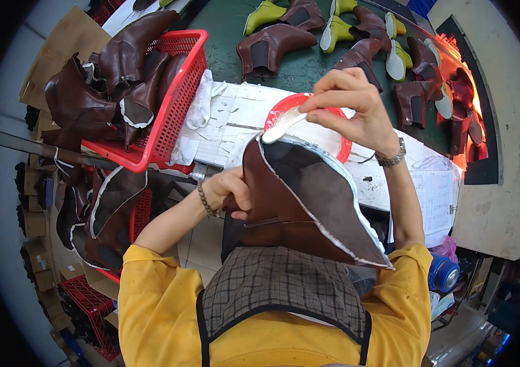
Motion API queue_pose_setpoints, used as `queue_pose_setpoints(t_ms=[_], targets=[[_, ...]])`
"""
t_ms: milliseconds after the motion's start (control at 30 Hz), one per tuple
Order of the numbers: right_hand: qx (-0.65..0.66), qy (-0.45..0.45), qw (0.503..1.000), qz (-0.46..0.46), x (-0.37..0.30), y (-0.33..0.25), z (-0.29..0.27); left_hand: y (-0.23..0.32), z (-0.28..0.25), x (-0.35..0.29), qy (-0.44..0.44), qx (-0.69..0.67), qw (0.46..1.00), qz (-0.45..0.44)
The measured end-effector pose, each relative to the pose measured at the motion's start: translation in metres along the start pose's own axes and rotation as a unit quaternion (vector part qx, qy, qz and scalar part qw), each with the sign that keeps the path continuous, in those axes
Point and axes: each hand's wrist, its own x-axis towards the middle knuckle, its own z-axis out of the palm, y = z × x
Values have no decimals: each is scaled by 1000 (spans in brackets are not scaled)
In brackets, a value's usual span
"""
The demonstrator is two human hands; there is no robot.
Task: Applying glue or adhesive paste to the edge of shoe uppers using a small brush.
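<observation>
A brown leather boot upper [275,208] is gripped at its left side by my left hand [232,191], its fingers curled and partly behind the leather. The upper's open bottom edge faces up, with a white strip along it and the dark grey lining [324,186] showing inside. My right hand [353,107] pinches a white brush-like applicator [281,126] between thumb and fingers. The applicator's rounded end rests on the upper's edge at the top left corner. Just behind it, a red bowl [344,150] holds a whitish paste, partly hidden by my right hand.
A red basket [171,116] heaped with brown boots [82,101] stands at the left, more uppers [110,208] below it. A white rag [205,101] lies beside the basket. Brown boots and lime-green shoe forms [335,33] sit on the green conveyor [220,46], near a glowing heater [483,134].
</observation>
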Motion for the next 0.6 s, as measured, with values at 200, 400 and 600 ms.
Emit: queue_pose_setpoints(t_ms=[200,400,600], targets=[[130,118,980,94,-3,27,5,8,-12,-15,-19,-3,993,113],[250,334,813,407,-138,101,32,97,-8,18,246,-16,896,369],[213,351,788,458,-170,115,94,241,-49,92,358,244,773,463]])
